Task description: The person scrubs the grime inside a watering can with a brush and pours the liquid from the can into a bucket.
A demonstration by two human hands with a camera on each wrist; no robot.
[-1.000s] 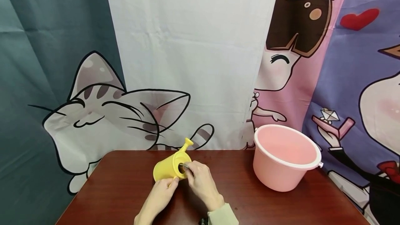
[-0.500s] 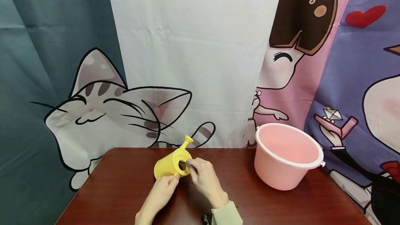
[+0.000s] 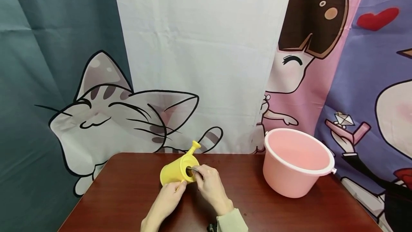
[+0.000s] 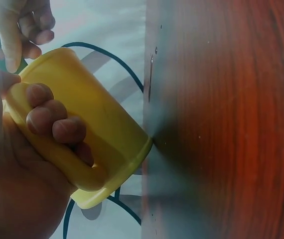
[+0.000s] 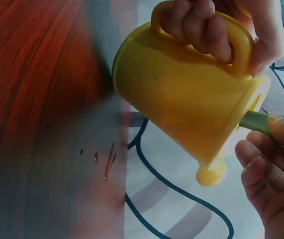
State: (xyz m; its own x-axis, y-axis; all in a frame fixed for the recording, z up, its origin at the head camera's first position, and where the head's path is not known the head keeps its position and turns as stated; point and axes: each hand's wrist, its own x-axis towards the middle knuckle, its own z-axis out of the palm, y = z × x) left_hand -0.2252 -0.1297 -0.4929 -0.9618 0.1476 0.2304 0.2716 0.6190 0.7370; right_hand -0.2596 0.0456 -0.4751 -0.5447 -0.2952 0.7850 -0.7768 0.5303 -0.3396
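A yellow watering can (image 3: pixel 172 174) lies tilted over the table, its mouth toward the right and its spout pointing up and away. My left hand (image 3: pixel 167 197) grips its handle, with the fingers curled through the loop in the left wrist view. Between thumb and fingers my right hand (image 3: pixel 210 186) pinches a slim green handle (image 5: pixel 255 122). The far end of that handle goes into the can's mouth and is hidden inside, so its kind does not show. In the left wrist view, the can's base edge meets the tabletop or nearly does.
A pink bucket (image 3: pixel 284 180) with a white rim stands at the table's right. The brown table (image 3: pixel 119 192) ends at a printed curtain (image 3: pixel 199 46) behind. Small wet-looking streaks (image 5: pixel 110 162) mark the tabletop near its edge in the right wrist view.
My right hand has shifted slightly out from the can's mouth and back again with the green handle. The can and my left hand stay almost in place; the head view drifts a little.
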